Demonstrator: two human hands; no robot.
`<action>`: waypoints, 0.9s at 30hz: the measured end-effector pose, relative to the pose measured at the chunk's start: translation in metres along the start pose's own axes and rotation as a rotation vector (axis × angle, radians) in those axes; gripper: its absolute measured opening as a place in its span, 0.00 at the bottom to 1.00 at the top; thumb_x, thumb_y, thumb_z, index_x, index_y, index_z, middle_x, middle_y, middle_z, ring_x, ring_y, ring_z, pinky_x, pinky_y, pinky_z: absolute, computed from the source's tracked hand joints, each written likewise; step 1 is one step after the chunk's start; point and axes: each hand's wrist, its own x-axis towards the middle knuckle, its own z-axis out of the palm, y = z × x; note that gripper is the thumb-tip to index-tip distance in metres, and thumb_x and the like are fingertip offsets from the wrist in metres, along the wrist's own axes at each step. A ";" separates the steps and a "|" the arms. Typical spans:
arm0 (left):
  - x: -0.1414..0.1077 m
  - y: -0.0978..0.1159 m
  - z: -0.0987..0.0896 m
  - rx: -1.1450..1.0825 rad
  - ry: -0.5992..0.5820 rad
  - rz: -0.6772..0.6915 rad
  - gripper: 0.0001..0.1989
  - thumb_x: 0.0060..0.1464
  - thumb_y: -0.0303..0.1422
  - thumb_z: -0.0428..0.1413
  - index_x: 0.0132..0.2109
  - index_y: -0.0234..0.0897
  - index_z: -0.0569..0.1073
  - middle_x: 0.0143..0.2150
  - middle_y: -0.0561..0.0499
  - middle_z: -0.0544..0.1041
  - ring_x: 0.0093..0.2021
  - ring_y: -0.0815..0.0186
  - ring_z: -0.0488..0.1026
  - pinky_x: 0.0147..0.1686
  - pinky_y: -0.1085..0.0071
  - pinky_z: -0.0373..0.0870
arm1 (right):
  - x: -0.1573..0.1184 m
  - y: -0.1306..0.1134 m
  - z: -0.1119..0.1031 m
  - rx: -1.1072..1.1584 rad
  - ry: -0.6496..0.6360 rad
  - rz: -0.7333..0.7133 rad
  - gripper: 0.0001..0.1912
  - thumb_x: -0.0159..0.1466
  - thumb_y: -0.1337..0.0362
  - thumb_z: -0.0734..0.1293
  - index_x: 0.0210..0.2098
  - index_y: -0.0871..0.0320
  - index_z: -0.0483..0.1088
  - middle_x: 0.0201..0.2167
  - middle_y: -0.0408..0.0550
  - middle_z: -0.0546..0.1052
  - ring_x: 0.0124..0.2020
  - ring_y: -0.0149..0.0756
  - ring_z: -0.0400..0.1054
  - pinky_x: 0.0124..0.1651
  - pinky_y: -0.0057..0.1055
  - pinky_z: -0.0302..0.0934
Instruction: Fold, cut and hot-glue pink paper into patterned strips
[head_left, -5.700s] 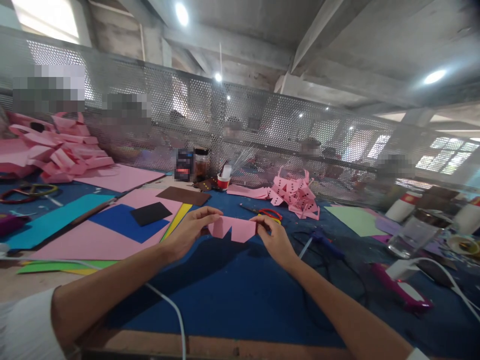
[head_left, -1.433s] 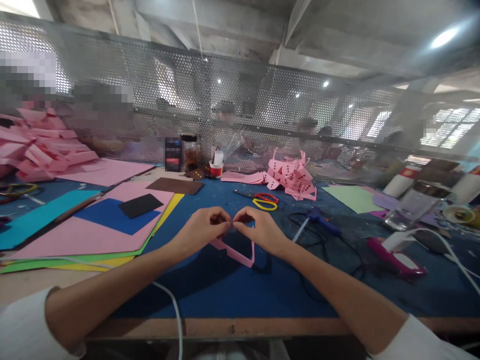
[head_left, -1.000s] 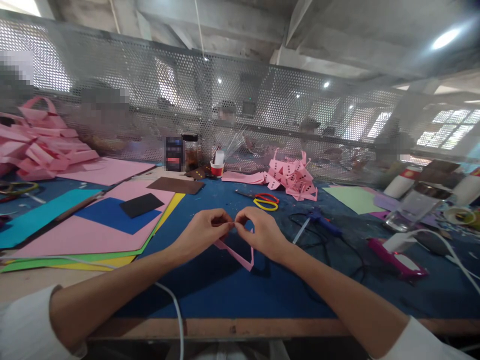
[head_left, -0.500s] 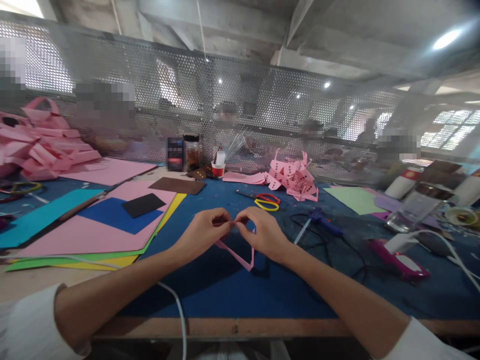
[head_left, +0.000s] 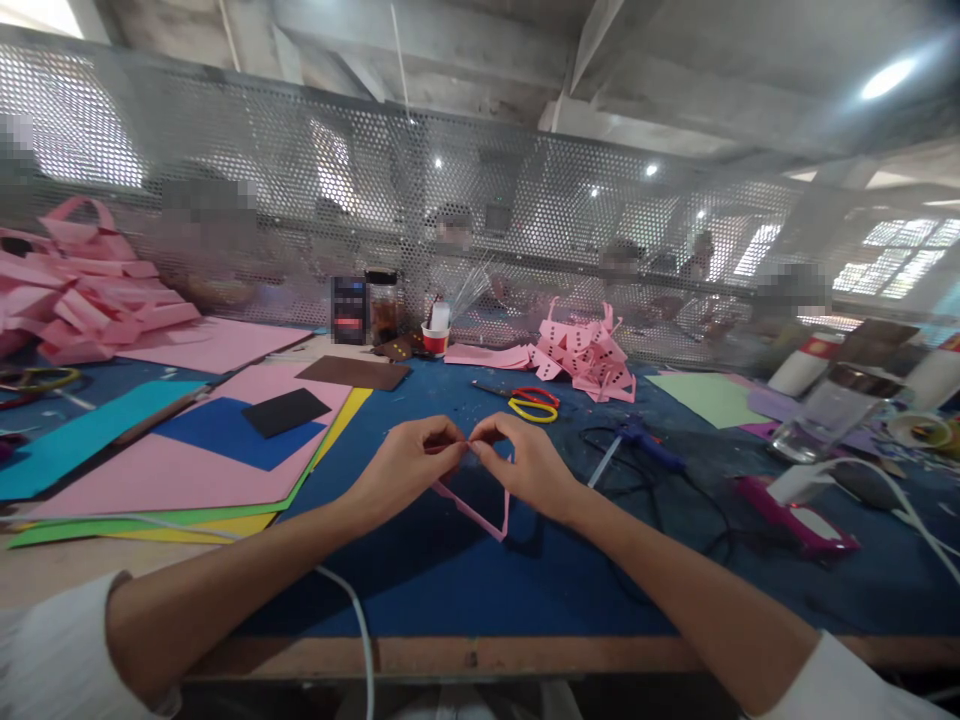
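Observation:
Over the blue work mat [head_left: 450, 590], my left hand [head_left: 412, 458] and my right hand [head_left: 529, 462] meet at their fingertips. Both are closed in a pinch on a folded pink strip [head_left: 480, 520], which looks like paper or thin foam. The strip hangs below the fingers, bent into an angular loop; its upper ends are hidden by my hands. Beyond the hands lie scissors [head_left: 534, 402] with red and yellow handles. A blue glue gun [head_left: 649, 443] with a clear glue stick rests to the right of my right hand.
Coloured sheets [head_left: 225, 480] are stacked at left, with a heap of pink strips [head_left: 97, 290] behind them. Dotted pink cut-outs [head_left: 581, 350] stand at the back, before a perforated metal screen [head_left: 525, 200]. At right are a glass jar [head_left: 825, 415] and a magenta device [head_left: 799, 520]. A white cable [head_left: 358, 610] crosses the front edge.
My hands keep pinching the pink strip in almost the same place. The camera view has shifted very slightly; nothing on the table has visibly moved.

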 end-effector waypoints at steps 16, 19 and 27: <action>-0.001 0.001 -0.001 0.020 -0.014 0.017 0.06 0.55 0.34 0.57 0.33 0.36 0.74 0.25 0.57 0.72 0.27 0.69 0.69 0.26 0.76 0.69 | -0.002 -0.002 0.002 -0.118 0.024 -0.061 0.03 0.66 0.68 0.67 0.40 0.55 0.71 0.37 0.44 0.77 0.40 0.36 0.71 0.46 0.33 0.62; -0.001 0.000 0.000 0.026 -0.011 0.024 0.06 0.55 0.34 0.57 0.34 0.36 0.74 0.25 0.56 0.71 0.27 0.69 0.69 0.26 0.76 0.68 | -0.003 -0.001 0.002 -0.098 0.031 -0.055 0.04 0.66 0.68 0.67 0.41 0.55 0.71 0.38 0.45 0.78 0.41 0.36 0.72 0.47 0.33 0.63; -0.002 -0.001 0.001 -0.015 -0.031 -0.011 0.07 0.54 0.36 0.56 0.34 0.37 0.74 0.26 0.56 0.71 0.28 0.67 0.69 0.26 0.73 0.71 | -0.003 -0.002 0.002 -0.128 0.021 -0.074 0.04 0.66 0.69 0.66 0.41 0.56 0.72 0.37 0.45 0.78 0.41 0.36 0.71 0.47 0.33 0.62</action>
